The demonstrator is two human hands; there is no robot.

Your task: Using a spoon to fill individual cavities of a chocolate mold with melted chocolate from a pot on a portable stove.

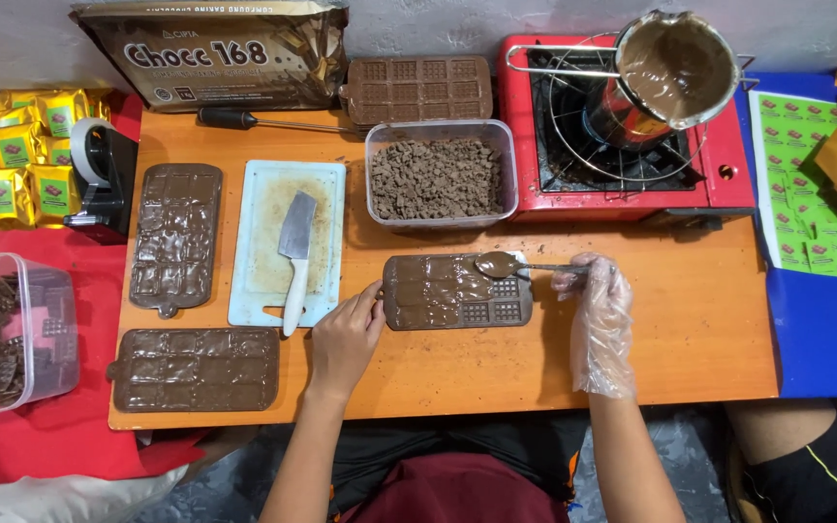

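A brown silicone chocolate mould (457, 292) lies on the wooden table, most of its cells filled with melted chocolate, a few at the right still bare. My left hand (344, 339), bare, holds the mould's left end. My right hand (598, 312) wears a clear plastic glove and grips a metal spoon (515, 265) whose bowl, full of melted chocolate, hovers over the mould's upper right part.
Two filled moulds (175, 236) (197, 369) lie at the left. A white cutting board with a cleaver (293, 257) sits beside them. Behind are a tub of chopped chocolate (438, 179), an empty mould (418, 89) and a red stove (622, 145) with a pot of melted chocolate (675, 68). A tape dispenser (99, 174) stands left.
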